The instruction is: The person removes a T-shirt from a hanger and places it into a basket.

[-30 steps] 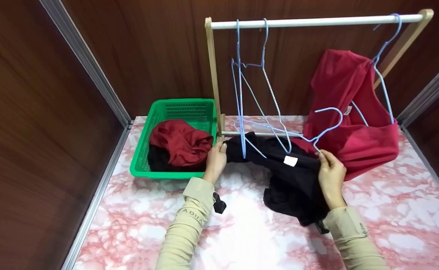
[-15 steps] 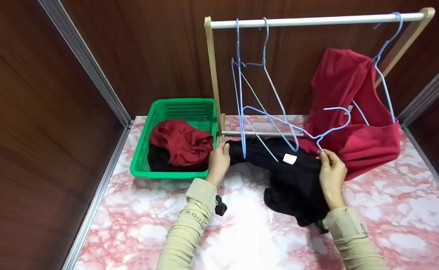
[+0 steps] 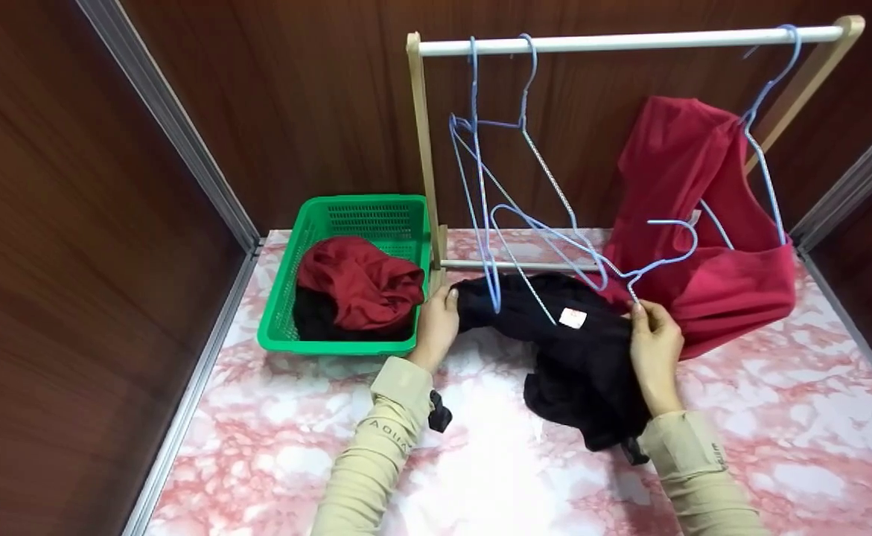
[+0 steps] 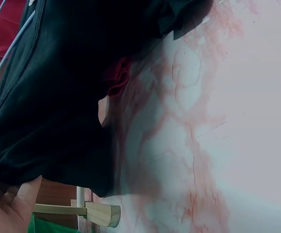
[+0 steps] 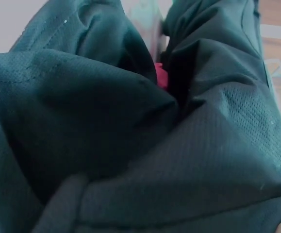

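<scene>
A black garment (image 3: 592, 365) with a white label (image 3: 573, 318) is stretched between both hands above the table. My left hand (image 3: 436, 327) pinches its left end beside the basket; the left wrist view shows thumb and fingers (image 4: 26, 194) gripping the cloth edge. On the other side, my right hand (image 3: 657, 353) pinches the garment together with a blue wire hanger (image 3: 663, 262). The hanger's right arm goes down into the cloth at those fingertips, while its left shoulder sticks out above the garment. Folds of black cloth (image 5: 189, 170) fill the right wrist view, hiding most of that hand.
Behind stands a rack with a white rail (image 3: 629, 42). Two bare hangers (image 3: 551, 167) hang at its left, overlapping the held hanger in view, and a red garment (image 3: 733, 290) hangs at its right. A green basket (image 3: 337, 347) holds red cloth (image 3: 357, 283) and black cloth.
The held hanger's left shoulder has risen and shifted right, and its hook has moved right. My left hand has drifted slightly right with the cloth. The bare hangers have swung a little.
</scene>
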A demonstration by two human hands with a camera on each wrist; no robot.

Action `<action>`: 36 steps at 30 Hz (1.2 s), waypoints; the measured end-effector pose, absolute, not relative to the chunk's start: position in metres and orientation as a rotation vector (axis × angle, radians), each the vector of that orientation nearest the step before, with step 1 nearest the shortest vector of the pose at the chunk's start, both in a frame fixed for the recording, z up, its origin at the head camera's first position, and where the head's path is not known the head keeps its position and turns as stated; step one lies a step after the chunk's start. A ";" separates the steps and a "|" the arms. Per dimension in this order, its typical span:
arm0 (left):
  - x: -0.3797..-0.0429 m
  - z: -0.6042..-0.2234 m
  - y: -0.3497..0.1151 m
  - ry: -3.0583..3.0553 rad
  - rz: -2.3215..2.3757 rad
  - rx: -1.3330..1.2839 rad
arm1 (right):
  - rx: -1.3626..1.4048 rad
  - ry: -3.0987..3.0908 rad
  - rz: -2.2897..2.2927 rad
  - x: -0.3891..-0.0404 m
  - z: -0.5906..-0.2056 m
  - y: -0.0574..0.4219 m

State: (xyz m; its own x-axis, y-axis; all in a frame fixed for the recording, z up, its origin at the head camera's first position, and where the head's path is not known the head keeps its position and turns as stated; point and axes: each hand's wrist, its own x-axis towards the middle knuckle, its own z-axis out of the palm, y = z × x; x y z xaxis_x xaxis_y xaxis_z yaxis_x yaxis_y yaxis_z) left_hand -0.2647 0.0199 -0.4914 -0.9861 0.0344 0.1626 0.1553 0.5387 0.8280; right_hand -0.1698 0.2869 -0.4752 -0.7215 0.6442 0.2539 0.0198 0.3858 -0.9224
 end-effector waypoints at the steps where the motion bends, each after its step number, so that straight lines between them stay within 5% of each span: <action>1: -0.264 -0.491 0.020 -2.650 -1.438 -0.164 | -0.582 -2.057 1.362 -0.170 -0.475 0.287; 20: -0.251 -0.478 0.041 -2.537 -1.508 -0.300 | -0.620 -1.952 1.621 -0.173 -0.461 0.274; 36: -0.229 -0.459 0.070 -2.424 -2.201 -0.329 | -0.530 -1.847 1.756 -0.180 -0.460 0.247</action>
